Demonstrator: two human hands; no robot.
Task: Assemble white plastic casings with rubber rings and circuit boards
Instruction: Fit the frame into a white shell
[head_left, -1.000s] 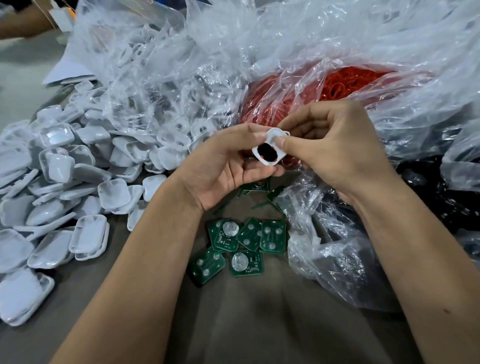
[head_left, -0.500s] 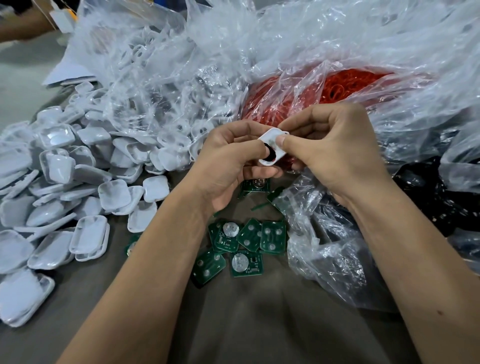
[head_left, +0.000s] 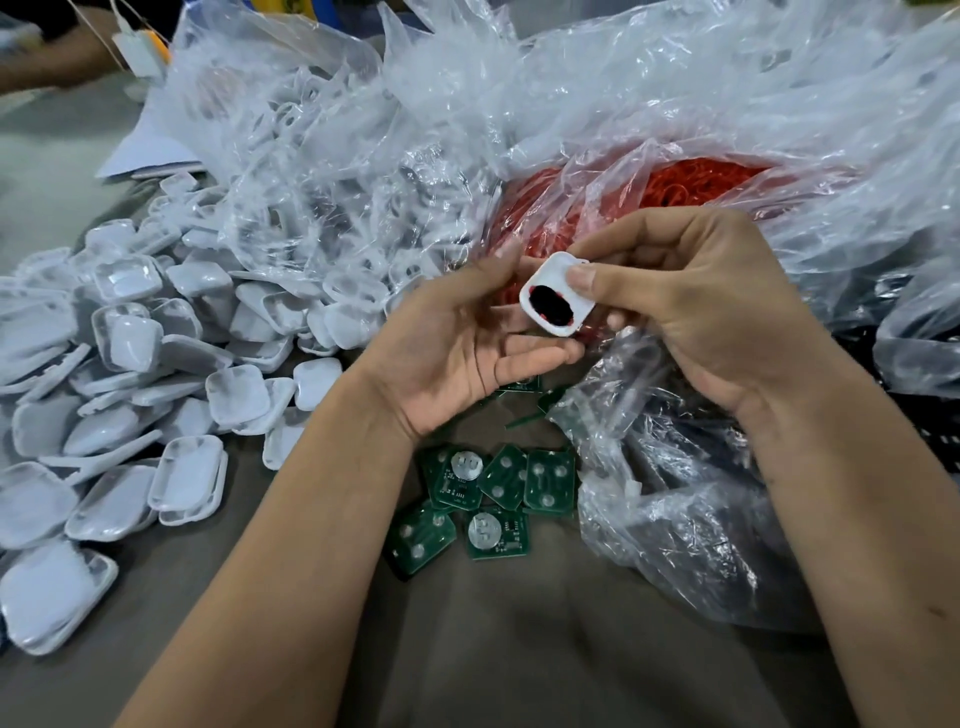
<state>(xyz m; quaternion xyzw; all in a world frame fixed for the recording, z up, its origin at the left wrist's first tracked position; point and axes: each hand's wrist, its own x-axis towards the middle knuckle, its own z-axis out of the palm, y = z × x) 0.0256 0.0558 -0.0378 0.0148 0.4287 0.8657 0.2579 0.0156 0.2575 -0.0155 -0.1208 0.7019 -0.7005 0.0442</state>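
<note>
Head view: the white casing (head_left: 558, 299) sits at frame centre, open side toward the camera, a red rubber ring visible around its dark insert. The right hand (head_left: 691, 312) pinches its upper right corner, thumb on top. The left hand (head_left: 457, 338), just left of it, is loosely spread, palm up. The green circuit boards (head_left: 483, 493) lie directly below, nearer the left hand.

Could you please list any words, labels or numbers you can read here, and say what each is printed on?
None can be read.
Green circuit boards: tiny white print, too small and blurred.
White casing held in the right hand: no text shows.
</note>
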